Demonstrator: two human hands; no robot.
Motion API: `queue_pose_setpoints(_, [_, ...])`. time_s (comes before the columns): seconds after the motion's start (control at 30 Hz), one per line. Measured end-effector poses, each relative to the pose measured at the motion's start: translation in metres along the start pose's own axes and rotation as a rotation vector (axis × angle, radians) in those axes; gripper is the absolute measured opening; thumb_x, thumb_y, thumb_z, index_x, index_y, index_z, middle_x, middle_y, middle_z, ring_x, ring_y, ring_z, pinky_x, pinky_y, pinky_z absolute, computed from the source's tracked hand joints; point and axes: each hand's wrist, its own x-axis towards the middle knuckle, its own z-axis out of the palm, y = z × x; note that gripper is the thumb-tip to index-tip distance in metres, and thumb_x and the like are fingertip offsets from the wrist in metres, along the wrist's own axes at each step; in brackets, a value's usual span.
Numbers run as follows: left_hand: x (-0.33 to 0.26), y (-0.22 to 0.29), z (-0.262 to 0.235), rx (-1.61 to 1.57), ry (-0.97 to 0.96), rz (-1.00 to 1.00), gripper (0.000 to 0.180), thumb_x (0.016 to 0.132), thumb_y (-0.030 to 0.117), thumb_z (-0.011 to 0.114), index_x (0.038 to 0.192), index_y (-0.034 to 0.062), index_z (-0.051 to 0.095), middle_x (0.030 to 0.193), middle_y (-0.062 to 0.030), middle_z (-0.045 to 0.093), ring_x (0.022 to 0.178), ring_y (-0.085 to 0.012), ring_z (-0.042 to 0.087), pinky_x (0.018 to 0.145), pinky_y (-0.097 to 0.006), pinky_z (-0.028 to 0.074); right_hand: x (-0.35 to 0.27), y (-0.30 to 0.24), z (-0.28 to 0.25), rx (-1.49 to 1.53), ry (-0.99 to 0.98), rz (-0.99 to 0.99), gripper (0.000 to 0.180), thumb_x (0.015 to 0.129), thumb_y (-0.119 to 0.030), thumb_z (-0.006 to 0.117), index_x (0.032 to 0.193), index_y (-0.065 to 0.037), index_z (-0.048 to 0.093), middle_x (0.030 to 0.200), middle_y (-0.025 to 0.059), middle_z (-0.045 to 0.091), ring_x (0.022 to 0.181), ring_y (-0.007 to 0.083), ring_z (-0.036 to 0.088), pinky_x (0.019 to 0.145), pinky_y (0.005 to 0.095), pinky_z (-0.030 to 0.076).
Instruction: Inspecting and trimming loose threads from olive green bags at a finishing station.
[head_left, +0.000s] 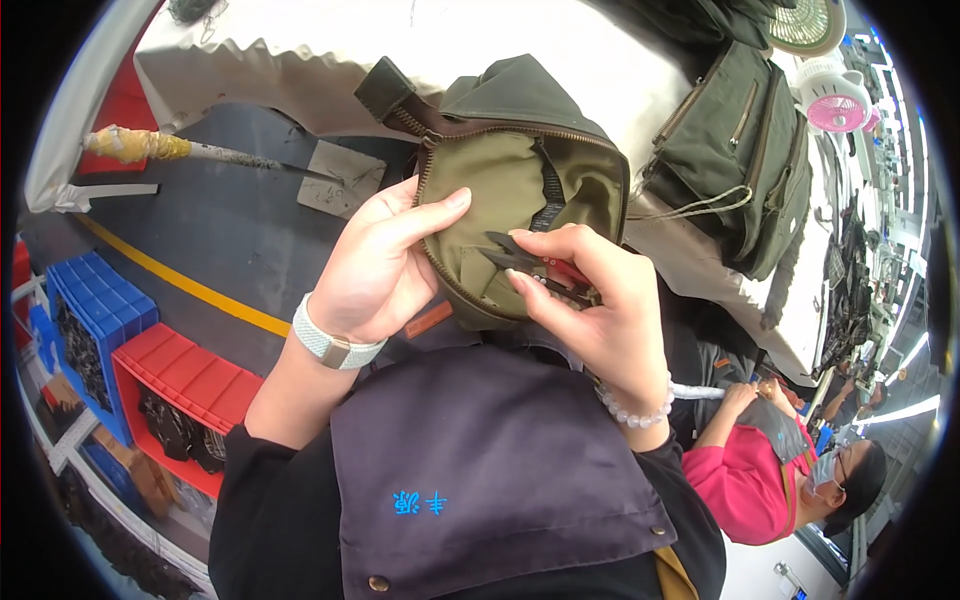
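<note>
My left hand grips the zippered edge of an olive-green bag, holding it open, thumb pressed on the inner lining. My right hand holds small black thread snips with a red part near the palm. Their blades point left into the bag's lining, close to my left thumb. A white band sits on my left wrist and a pale bead bracelet on my right. A brown leather tab shows at the bag's lower edge.
A second olive backpack lies on the white table at the right. Red and blue crates stand on the floor at left, beside a yellow floor line. A person in a pink top sits at lower right. A pink fan stands at the back.
</note>
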Motion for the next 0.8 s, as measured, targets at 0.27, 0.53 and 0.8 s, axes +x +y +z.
queue_pose_setpoints(0.27, [0.0, -0.004, -0.001, 0.078, -0.002, -0.024, 0.034, 0.103, 0.009, 0.053, 0.134, -0.0038, 0.052, 0.129, -0.0141, 0.064, 0.115, -0.0212, 0.065, 0.1, -0.036, 0.054, -0.003, -0.004, -0.001, -0.093, -0.015, 0.0, 0.025, 0.083, -0.011, 0.079, 0.106, -0.008, 0.069, 0.088, 0.0052, 0.072, 0.071, 0.019, 0.072, 0.061, 0.0281, 0.055])
queue_pose_setpoints(0.53, [0.0, 0.0, -0.003, 0.088, -0.022, -0.038, 0.034, 0.103, 0.01, 0.054, 0.135, -0.0035, 0.052, 0.129, -0.0136, 0.064, 0.115, -0.0205, 0.065, 0.099, -0.036, 0.054, -0.003, 0.023, 0.011, 0.094, -0.012, -0.096, 0.028, 0.083, -0.007, 0.078, 0.11, -0.006, 0.07, 0.085, 0.0062, 0.068, 0.07, 0.0176, 0.07, 0.062, 0.0263, 0.054])
queue_pose_setpoints(0.8, [0.002, -0.006, 0.004, 0.019, -0.02, -0.019, 0.032, 0.104, 0.007, 0.052, 0.134, -0.0044, 0.052, 0.129, -0.0145, 0.064, 0.116, -0.0215, 0.065, 0.101, -0.036, 0.053, -0.009, 0.032, 0.021, 0.434, 0.117, -0.101, 0.035, 0.087, 0.0, 0.077, 0.119, 0.003, 0.065, 0.101, 0.0066, 0.069, 0.086, 0.0073, 0.066, 0.072, 0.02, 0.053])
